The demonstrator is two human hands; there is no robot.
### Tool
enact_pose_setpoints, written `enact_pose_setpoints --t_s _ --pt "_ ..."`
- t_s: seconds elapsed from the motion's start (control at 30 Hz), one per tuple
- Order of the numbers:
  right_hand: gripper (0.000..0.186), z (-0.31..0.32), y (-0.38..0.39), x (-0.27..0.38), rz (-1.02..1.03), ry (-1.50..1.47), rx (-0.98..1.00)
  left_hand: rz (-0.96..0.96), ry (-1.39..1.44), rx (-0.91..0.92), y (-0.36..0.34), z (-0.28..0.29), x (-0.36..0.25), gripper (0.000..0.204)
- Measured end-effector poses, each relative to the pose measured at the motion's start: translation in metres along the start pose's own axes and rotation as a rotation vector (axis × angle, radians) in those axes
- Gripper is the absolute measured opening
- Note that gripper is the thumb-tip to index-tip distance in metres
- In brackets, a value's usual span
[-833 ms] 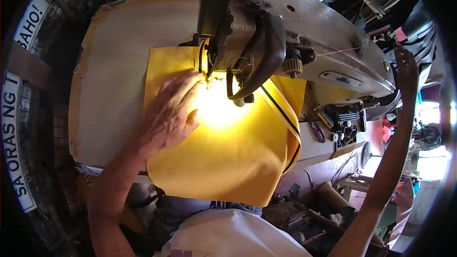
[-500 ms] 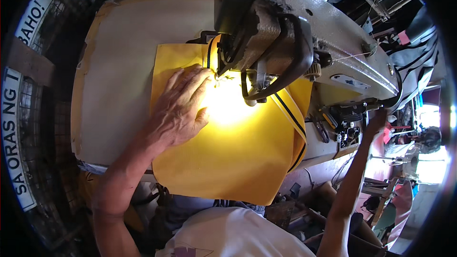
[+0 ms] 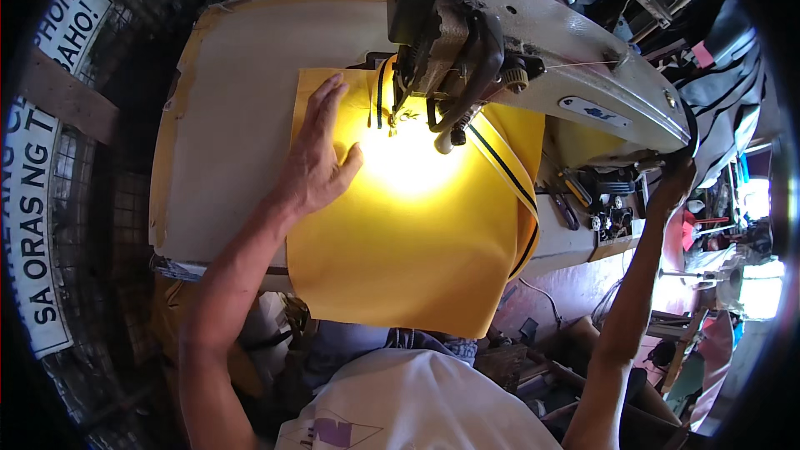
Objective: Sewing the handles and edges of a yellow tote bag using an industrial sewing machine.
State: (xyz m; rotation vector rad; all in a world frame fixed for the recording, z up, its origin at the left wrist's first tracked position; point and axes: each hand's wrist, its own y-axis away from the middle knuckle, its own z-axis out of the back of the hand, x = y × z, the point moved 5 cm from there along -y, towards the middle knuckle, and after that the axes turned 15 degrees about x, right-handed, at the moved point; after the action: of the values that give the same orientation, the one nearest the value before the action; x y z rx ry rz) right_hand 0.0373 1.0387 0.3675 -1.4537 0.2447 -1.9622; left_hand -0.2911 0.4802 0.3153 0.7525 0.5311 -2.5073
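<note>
Head view: my left hand (image 3: 317, 158) spreads over the left part of the yellow sheet (image 3: 400, 258), thumb apart, pinching nothing; my right hand (image 3: 678, 179) is at the handwheel (image 3: 693, 129), grip unclear. Lying beneath the sewing machine (image 3: 575, 50), the sheet seems light, supple, perhaps slick: best pressed flat beside the black strip (image 3: 380, 100).

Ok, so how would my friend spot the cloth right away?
Find the big sewing machine on the pale table. Below its brightly lit needle end, with the person's left hand over one side, is the cloth, reaching past the table's near edge. It's the wide yellow sheet, far brighter than the table.
</note>
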Motion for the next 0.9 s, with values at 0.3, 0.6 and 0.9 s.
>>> enact_pose_setpoints --t_s 0.3,0.6,0.9 --pt "0.062 -0.075 0.373 0.105 -0.870 -0.518 0.943 -0.112 -0.268 0.252 -0.094 0.024 0.025 0.046" --pt "0.042 -0.143 0.421 0.165 -1.054 -0.817 0.646 -0.199 0.282 0.481 -0.122 -0.016 0.058 0.038" --pt "0.057 -0.152 0.242 0.229 0.253 0.681 0.729 -0.224 -0.320 0.164 -0.077 0.010 0.038 0.022"
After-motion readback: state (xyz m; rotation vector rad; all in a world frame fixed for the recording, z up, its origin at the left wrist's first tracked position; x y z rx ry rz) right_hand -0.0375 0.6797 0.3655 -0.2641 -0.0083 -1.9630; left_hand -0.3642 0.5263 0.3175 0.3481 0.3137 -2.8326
